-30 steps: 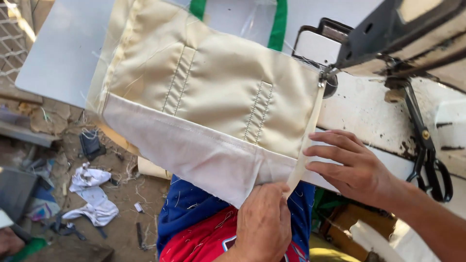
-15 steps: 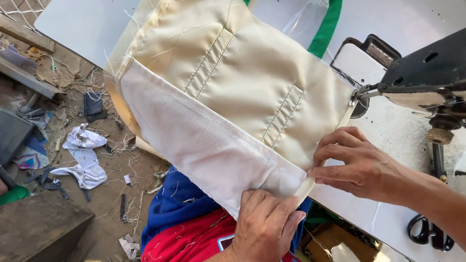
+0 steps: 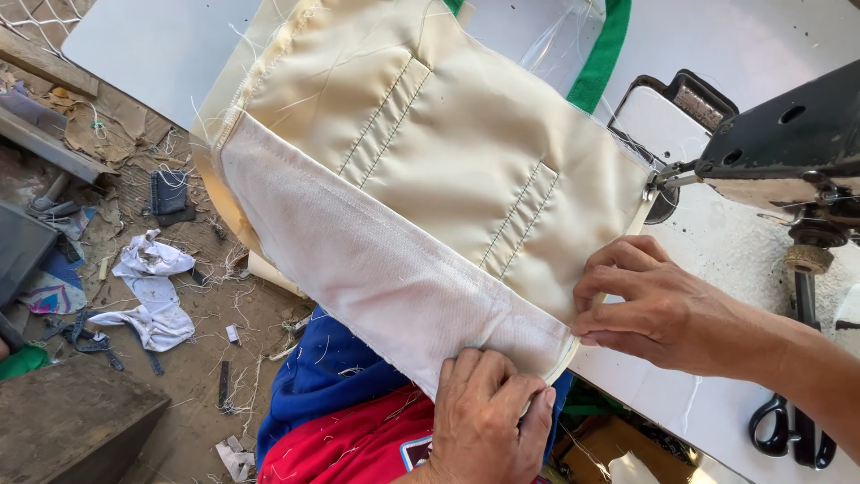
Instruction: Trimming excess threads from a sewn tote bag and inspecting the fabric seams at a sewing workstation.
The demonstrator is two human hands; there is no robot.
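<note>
A white sewing table (image 3: 743, 36) carries a dark sewing machine (image 3: 788, 148), and across its near edge lies a cream padded fabric panel (image 3: 448, 161) with 2 double stitch rows and a folded white hem band (image 3: 376, 269). The left hand (image 3: 488, 417) pinches the hem's near corner shut while the right hand (image 3: 658, 305) presses its edge with curled fingers. The work appears to be aligning the hem below the needle; black scissors (image 3: 793, 435) lie nearby.

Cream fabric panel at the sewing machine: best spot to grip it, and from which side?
Grip the cream fabric panel at its white folded hem, near the corner closest to the person. Come from the near edge, as the left hand does; the right hand pins the side edge. The hem looks thicker and firmer, and the sewing machine blocks the far-right side.
</note>
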